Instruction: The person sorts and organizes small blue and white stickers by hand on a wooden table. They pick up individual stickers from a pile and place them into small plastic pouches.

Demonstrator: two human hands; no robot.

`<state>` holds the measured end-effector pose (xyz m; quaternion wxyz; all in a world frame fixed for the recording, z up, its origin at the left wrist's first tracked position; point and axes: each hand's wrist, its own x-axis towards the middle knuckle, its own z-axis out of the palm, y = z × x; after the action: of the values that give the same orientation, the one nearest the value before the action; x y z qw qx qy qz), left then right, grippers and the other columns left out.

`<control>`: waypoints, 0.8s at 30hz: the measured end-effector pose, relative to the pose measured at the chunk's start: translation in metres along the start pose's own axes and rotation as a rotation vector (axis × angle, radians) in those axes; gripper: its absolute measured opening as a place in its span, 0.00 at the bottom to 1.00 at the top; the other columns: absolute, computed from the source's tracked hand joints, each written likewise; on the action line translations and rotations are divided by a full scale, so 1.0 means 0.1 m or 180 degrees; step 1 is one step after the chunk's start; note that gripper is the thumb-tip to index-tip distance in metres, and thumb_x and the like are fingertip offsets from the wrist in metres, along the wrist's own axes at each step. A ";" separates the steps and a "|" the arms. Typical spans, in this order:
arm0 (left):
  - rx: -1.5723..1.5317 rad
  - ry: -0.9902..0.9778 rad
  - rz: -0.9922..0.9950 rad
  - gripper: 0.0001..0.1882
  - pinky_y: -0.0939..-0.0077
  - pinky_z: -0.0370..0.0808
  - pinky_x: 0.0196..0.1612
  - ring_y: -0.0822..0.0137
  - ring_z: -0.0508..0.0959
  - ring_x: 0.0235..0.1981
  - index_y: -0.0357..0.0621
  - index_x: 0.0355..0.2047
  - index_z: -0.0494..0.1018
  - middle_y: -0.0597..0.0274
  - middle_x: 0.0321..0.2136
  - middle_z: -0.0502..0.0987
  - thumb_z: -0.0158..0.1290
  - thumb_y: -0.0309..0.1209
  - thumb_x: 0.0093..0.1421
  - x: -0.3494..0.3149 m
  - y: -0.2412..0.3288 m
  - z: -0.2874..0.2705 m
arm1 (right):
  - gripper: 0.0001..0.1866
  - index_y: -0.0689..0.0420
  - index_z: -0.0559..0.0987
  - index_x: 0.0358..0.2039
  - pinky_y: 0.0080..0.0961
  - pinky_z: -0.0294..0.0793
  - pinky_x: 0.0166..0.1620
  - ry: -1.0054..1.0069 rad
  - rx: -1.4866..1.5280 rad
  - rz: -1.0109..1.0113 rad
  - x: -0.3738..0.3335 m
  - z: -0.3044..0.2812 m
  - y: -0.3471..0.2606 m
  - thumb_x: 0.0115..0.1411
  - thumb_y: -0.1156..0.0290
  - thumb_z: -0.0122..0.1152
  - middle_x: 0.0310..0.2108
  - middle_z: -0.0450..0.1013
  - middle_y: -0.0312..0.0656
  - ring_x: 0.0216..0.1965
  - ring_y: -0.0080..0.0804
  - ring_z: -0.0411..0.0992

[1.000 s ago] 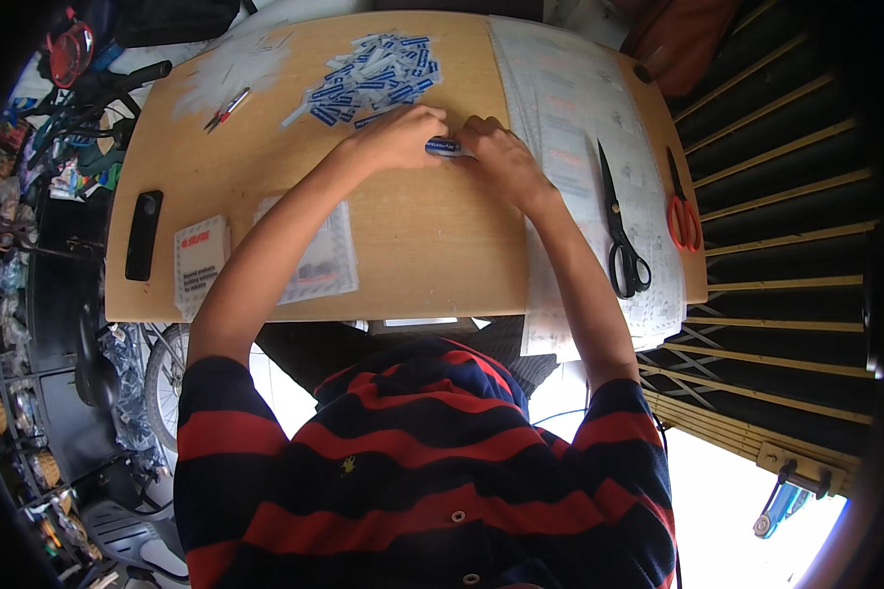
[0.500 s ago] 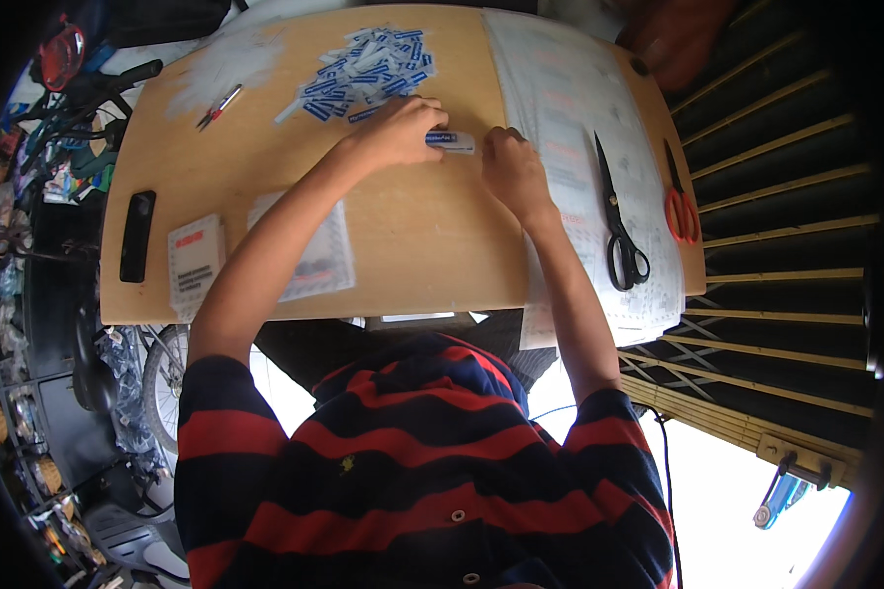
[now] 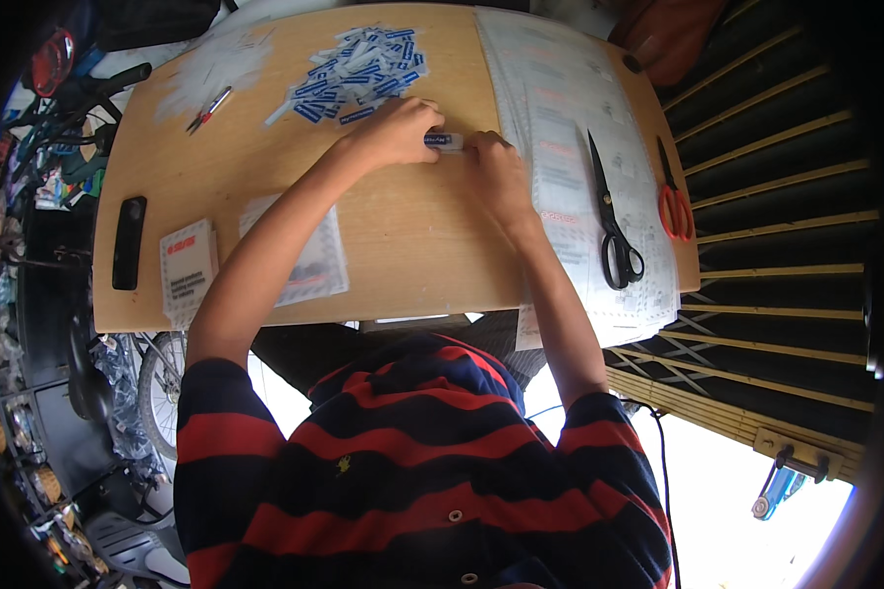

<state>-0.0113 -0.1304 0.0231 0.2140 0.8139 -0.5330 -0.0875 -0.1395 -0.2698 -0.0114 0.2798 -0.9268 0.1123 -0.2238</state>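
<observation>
My left hand is over the middle of the table, its fingers closed on a small blue-and-white label strip. The strip points right, out of the fingers. At its right end is my right hand, fingers curled and pressed together; whatever they pinch is hidden, and I cannot tell whether they touch the strip. Just beyond my left hand lies a loose pile of similar blue-and-white strips. Under my left forearm, partly covered, rest clear printed plastic sheets.
Black scissors lie on a stack of printed plastic sheets at the right, beside red-handled scissors. At the left are thread snips, clear scraps, a black phone and a white printed packet.
My right hand has moved left, from apart to the strip's right end. My left hand still grips the strip, with less of it showing. The whole view has shifted slightly.
</observation>
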 end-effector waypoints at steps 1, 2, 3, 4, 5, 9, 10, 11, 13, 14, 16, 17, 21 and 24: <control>0.0034 0.0012 0.0019 0.15 0.60 0.75 0.40 0.49 0.78 0.36 0.31 0.32 0.77 0.50 0.34 0.77 0.62 0.28 0.45 0.01 0.00 0.01 | 0.08 0.63 0.79 0.30 0.46 0.74 0.42 -0.0011 -0.0054 0.0033 0.00 0.01 -0.01 0.58 0.76 0.52 0.34 0.77 0.57 0.37 0.58 0.75; 0.0075 0.0028 0.0030 0.15 0.60 0.75 0.40 0.49 0.78 0.36 0.32 0.32 0.77 0.50 0.34 0.77 0.62 0.28 0.45 0.01 0.00 0.01 | 0.07 0.63 0.79 0.30 0.46 0.74 0.42 -0.0022 -0.0101 0.0058 0.00 0.02 -0.02 0.58 0.76 0.52 0.33 0.77 0.56 0.37 0.58 0.75; 0.0083 0.0027 0.0041 0.15 0.60 0.75 0.40 0.49 0.78 0.37 0.32 0.33 0.77 0.50 0.34 0.77 0.62 0.28 0.45 0.01 -0.01 0.02 | 0.07 0.63 0.79 0.31 0.46 0.74 0.42 -0.0034 -0.0148 0.0084 0.01 0.02 -0.03 0.58 0.76 0.52 0.33 0.77 0.56 0.37 0.58 0.75; 0.0092 0.0026 0.0051 0.15 0.61 0.75 0.40 0.50 0.78 0.37 0.32 0.33 0.77 0.50 0.34 0.77 0.62 0.28 0.45 0.01 -0.01 0.02 | 0.07 0.62 0.80 0.31 0.45 0.73 0.42 -0.0074 -0.0093 0.0087 0.01 0.02 -0.03 0.58 0.76 0.53 0.33 0.77 0.56 0.37 0.58 0.75; 0.0095 0.0028 0.0066 0.15 0.61 0.75 0.40 0.50 0.78 0.37 0.32 0.33 0.78 0.50 0.34 0.77 0.62 0.28 0.45 0.01 0.00 0.03 | 0.07 0.62 0.80 0.32 0.45 0.73 0.42 -0.0114 -0.0046 0.0093 0.00 0.00 -0.03 0.58 0.76 0.53 0.33 0.76 0.56 0.37 0.57 0.75; 0.0054 0.0078 0.0107 0.16 0.61 0.75 0.40 0.50 0.78 0.37 0.32 0.33 0.78 0.51 0.35 0.77 0.62 0.29 0.45 0.00 -0.01 0.03 | 0.08 0.61 0.80 0.33 0.45 0.73 0.41 -0.0144 0.0104 -0.0010 -0.01 -0.04 -0.02 0.58 0.76 0.52 0.33 0.76 0.56 0.37 0.57 0.75; 0.0060 0.0077 0.0098 0.16 0.61 0.75 0.41 0.50 0.78 0.37 0.32 0.33 0.78 0.51 0.35 0.77 0.63 0.29 0.45 0.01 -0.02 0.04 | 0.08 0.61 0.80 0.34 0.44 0.73 0.40 -0.0217 0.0127 -0.0049 0.00 -0.04 0.02 0.57 0.76 0.54 0.33 0.76 0.55 0.37 0.57 0.75; 0.0072 0.0078 0.0094 0.16 0.61 0.75 0.41 0.50 0.78 0.38 0.32 0.34 0.78 0.51 0.35 0.77 0.63 0.29 0.45 0.01 -0.01 0.03 | 0.07 0.61 0.80 0.34 0.44 0.73 0.40 -0.0284 0.0151 -0.0088 0.01 -0.05 0.06 0.57 0.76 0.55 0.34 0.76 0.54 0.36 0.56 0.75; 0.0065 -0.0025 0.0024 0.17 0.61 0.75 0.42 0.51 0.78 0.39 0.33 0.35 0.77 0.52 0.37 0.77 0.63 0.30 0.45 0.01 -0.01 0.02 | 0.09 0.61 0.80 0.37 0.44 0.73 0.42 -0.0336 0.0220 -0.0058 0.03 -0.06 0.08 0.55 0.75 0.59 0.37 0.76 0.53 0.39 0.56 0.75; 0.0061 -0.0072 -0.0015 0.18 0.61 0.75 0.43 0.52 0.78 0.40 0.33 0.36 0.77 0.52 0.37 0.78 0.64 0.30 0.45 0.00 -0.02 0.01 | 0.11 0.61 0.79 0.39 0.44 0.73 0.45 -0.0324 0.0264 0.0007 0.04 -0.10 0.03 0.55 0.74 0.61 0.40 0.75 0.53 0.42 0.56 0.74; -0.0091 0.0269 0.0058 0.20 0.62 0.74 0.45 0.54 0.78 0.41 0.34 0.39 0.76 0.53 0.38 0.78 0.64 0.31 0.45 -0.06 -0.06 0.02 | 0.15 0.60 0.79 0.42 0.44 0.72 0.49 -0.0376 0.0171 -0.0243 0.09 -0.15 -0.02 0.54 0.72 0.65 0.45 0.74 0.50 0.47 0.53 0.72; -0.0168 0.0429 0.0111 0.21 0.62 0.74 0.46 0.54 0.78 0.42 0.34 0.40 0.76 0.54 0.38 0.78 0.64 0.31 0.45 -0.09 -0.05 0.00 | 0.17 0.59 0.79 0.44 0.43 0.72 0.51 -0.0427 0.0026 -0.0540 0.14 -0.17 -0.01 0.53 0.71 0.66 0.46 0.73 0.48 0.49 0.51 0.71; -0.0021 -0.0250 -0.0369 0.20 0.65 0.74 0.46 0.57 0.77 0.42 0.36 0.41 0.76 0.56 0.36 0.77 0.63 0.29 0.45 -0.17 -0.14 -0.18 | 0.16 0.59 0.80 0.41 0.37 0.72 0.51 -0.0518 -0.0405 -0.1257 0.26 -0.13 0.02 0.51 0.72 0.69 0.41 0.76 0.42 0.46 0.45 0.71; -0.0068 -0.0357 -0.0399 0.19 0.64 0.73 0.46 0.57 0.77 0.42 0.38 0.40 0.76 0.56 0.35 0.77 0.63 0.28 0.46 -0.18 -0.13 -0.18 | 0.16 0.59 0.80 0.41 0.38 0.72 0.50 -0.1101 -0.0467 -0.1159 0.36 -0.16 0.01 0.51 0.72 0.68 0.41 0.76 0.41 0.45 0.45 0.72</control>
<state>-0.0014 -0.1057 0.0316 0.1866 0.8372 -0.4911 -0.1519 -0.1158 -0.2904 0.0127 0.1820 -0.9741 -0.0900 -0.0999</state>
